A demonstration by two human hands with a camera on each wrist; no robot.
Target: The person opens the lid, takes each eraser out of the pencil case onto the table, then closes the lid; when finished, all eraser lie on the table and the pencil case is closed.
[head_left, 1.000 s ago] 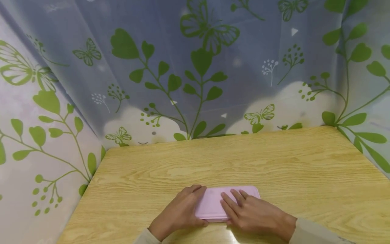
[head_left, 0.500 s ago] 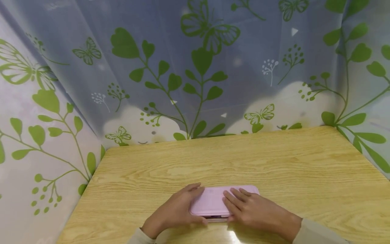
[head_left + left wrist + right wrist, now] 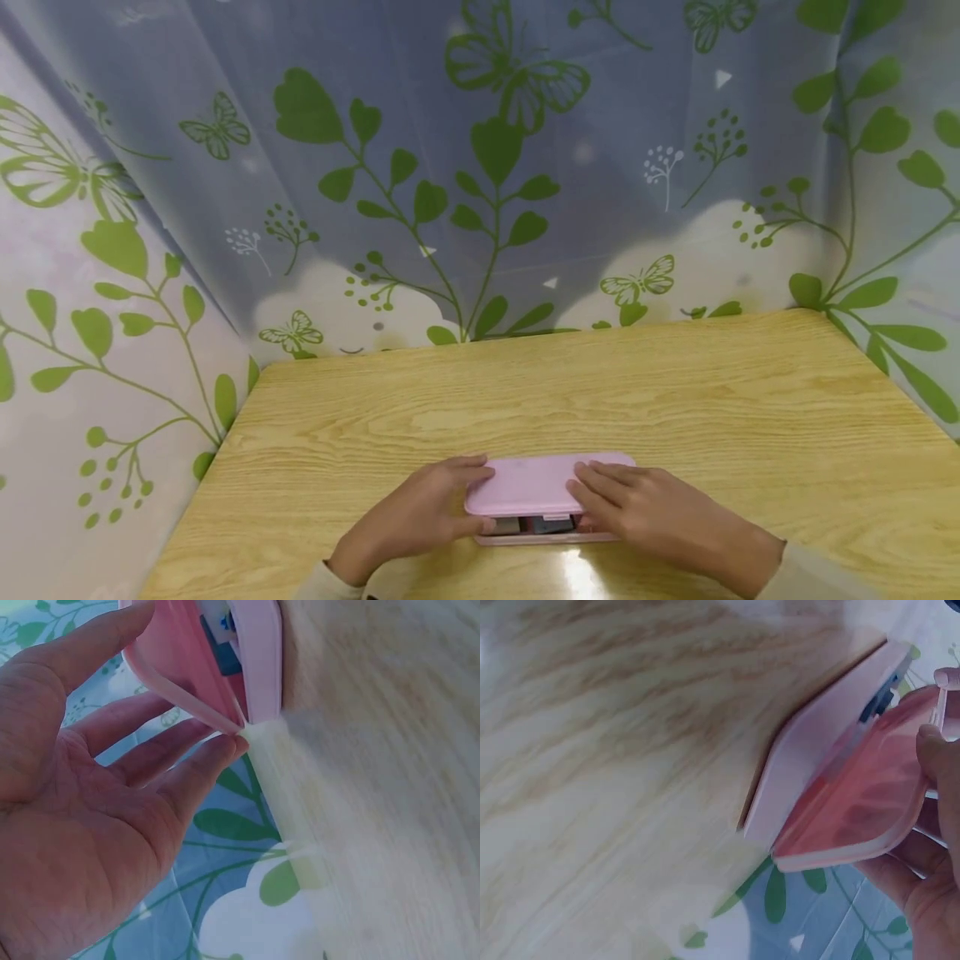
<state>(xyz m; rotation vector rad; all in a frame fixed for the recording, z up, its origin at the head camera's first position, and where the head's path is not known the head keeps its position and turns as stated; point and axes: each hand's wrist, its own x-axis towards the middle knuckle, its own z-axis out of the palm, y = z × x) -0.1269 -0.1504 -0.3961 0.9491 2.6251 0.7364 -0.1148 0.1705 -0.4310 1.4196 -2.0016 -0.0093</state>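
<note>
A pink pencil case (image 3: 525,485) lies on the table, its hinged lid partly raised along the near side. Through the gap show a greyish block (image 3: 504,525) and a dark item (image 3: 553,525), their kinds unclear. My left hand (image 3: 416,512) holds the lid's left end, thumb at the near edge and fingers at the far corner. At the right end my right hand (image 3: 667,517) pinches the lid, fingers on top. The right wrist view shows that thumb on the inner edge of the lid (image 3: 870,795). Most of the contents are hidden.
The wood-grain table (image 3: 465,408) extends behind and to both sides of the case. A blue-and-white curtain (image 3: 405,167) with green leaves and butterflies hangs along its far edge, and similar fabric (image 3: 112,333) flanks it at the left.
The lid was closed a second ago, then a narrow slit appeared at its near edge. Now the gap is wider and items inside show. My right hand has shifted slightly right, my left slightly left.
</note>
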